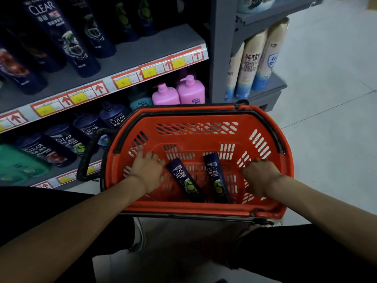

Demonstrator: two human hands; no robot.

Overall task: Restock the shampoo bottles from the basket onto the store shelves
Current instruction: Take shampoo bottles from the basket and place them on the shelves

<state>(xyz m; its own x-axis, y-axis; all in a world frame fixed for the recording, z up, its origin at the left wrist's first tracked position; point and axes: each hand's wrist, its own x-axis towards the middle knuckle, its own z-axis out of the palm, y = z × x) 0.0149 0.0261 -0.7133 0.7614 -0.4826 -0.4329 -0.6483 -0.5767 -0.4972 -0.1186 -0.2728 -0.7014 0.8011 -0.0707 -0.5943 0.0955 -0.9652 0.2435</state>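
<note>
Basket (193, 137): red, on the floor in front of the shelves (142, 52).
Left bottle (184, 178): dark, lying flat on the basket floor.
Right bottle (216, 176): lying flat just beside the first.
Left hand (146, 170): fingers spread and holding nothing, inside the basket just left of the left bottle.
Right hand (261, 176): inside the basket, near the right bottle but apart from it; knuckles up, fingers hidden, so I cannot tell its state.
</note>
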